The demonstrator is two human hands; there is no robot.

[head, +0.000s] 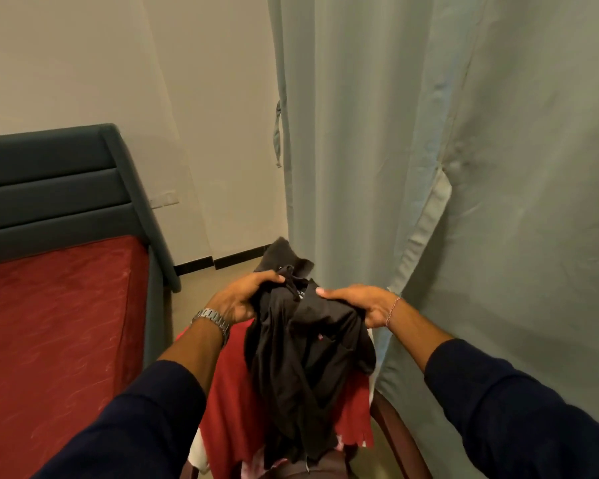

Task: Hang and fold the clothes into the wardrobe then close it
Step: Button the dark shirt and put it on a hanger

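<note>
Head view: I looked down at my two hands over a heap of clothes, with the bed (59, 305) on the left and a pale curtain (464, 167) on the right.
Left hand: my left hand (242, 299) gripped the top left of the black garment (308, 357), fingers curled into the bunched cloth near its collar.
Right hand: my right hand (357, 302) held the top right of the same garment, thumb lying over the cloth and fingers tucked beneath.
Garment place: it hung between my hands, right in front of me, draped down over a red cloth (232, 392) on what looked like a chair (395, 430).
Long axis: it ran from far to near, collar end at my hands, the rest trailing down towards me.
Nearer hand: both were about equally close; neither had the advantage.
Wardrobe: I could not see it, unless it lay behind the curtain, which I could not tell.
Next step, as I judged: lift the garment clear of the pile and shake it out before hanging or folding it.
</note>
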